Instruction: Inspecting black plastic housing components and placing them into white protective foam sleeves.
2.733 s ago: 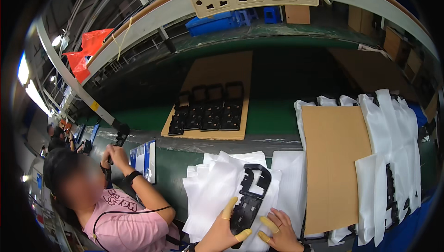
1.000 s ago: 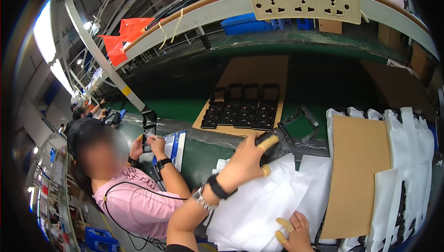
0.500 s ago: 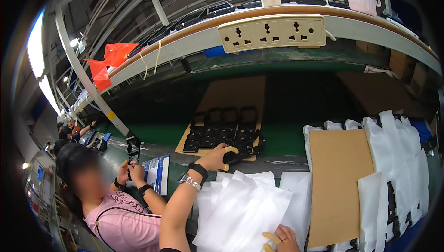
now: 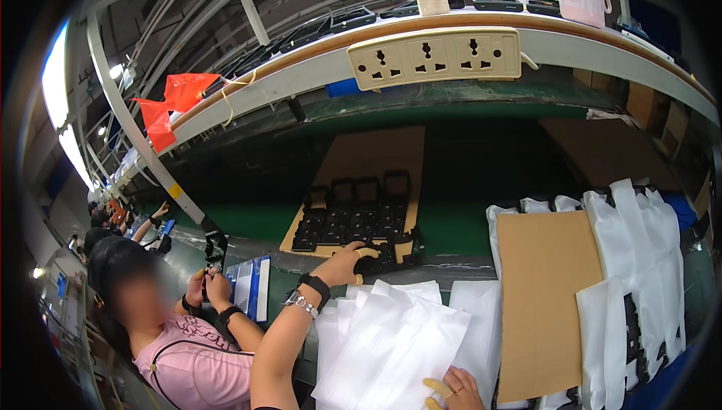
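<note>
My left hand (image 4: 340, 265), with yellow finger covers, a metal watch and a black wristband, grips a black plastic frame part (image 4: 386, 256) at the near edge of a cardboard sheet. Just beyond it, several similar black frames (image 4: 353, 218) lie side by side on that cardboard (image 4: 289, 238), their open loops pointing away from me. At the lower edge, my right hand (image 4: 460, 390) is closed, its covered thumb and finger pinching the corner of a white foam sheet (image 4: 398, 342). That sheet tops a loose pile of similar ones. The undersides of the fingers are hidden.
At the right, white-wrapped black parts (image 4: 639, 259) stand in rows, with a brown cardboard piece (image 4: 545, 297) over some. A co-worker in pink (image 4: 199, 365) handles a black part at my left, beside a blue-and-white box (image 4: 252, 287). A socket strip (image 4: 435, 58) hangs on the shelf edge.
My left hand has drawn the black frame part slightly toward me, apart from the row. My right hand stays on the foam sheet. The whole view has shifted a little.
</note>
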Tool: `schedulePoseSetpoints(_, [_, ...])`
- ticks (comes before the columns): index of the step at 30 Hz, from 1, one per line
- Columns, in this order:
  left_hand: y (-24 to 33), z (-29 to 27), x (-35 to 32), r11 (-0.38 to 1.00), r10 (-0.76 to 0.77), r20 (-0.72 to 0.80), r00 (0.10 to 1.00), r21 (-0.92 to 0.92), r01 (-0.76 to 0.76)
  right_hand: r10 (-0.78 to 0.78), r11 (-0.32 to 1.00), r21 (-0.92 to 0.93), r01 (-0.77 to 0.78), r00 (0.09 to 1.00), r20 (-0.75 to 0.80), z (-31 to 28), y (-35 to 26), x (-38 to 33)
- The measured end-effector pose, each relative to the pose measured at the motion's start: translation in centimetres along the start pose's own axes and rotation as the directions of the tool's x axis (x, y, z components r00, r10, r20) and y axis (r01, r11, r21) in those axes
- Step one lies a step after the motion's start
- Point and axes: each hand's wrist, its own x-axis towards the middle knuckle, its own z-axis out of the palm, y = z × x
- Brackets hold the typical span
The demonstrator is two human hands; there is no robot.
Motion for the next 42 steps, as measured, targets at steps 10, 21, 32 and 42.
schedulePoseSetpoints(10, [8.3, -0.8, 3.0, 0.989, 0.127, -0.32, 0.939, -0.027, -0.143, 0.018, 1.0, -0.006, -0.019, 0.999, -0.034, 0.7, 0.5, -0.4])
schedulePoseSetpoints(21, [34.7, 11.2, 5.0, 0.46, 0.886, -0.185, 0.425, 0.239, -0.855, 0.02, 0.998, 0.054, -0.017, 0.998, -0.056, 1.6, 0.6, -0.5])
schedulePoseSetpoints(32, [36.2, 15.4, 5.7, 0.474, 0.88, -0.123, 0.459, 0.167, -0.864, 0.028, 0.995, 0.101, -0.025, 0.999, -0.031, 1.2, 0.9, -0.8])
schedulePoseSetpoints(42, [35.8, 12.6, 6.2, 0.561, 0.764, 0.267, 0.587, 0.174, -0.809, -0.006, 0.997, 0.08, 0.01, 0.999, -0.052, 1.3, 1.0, -0.8])
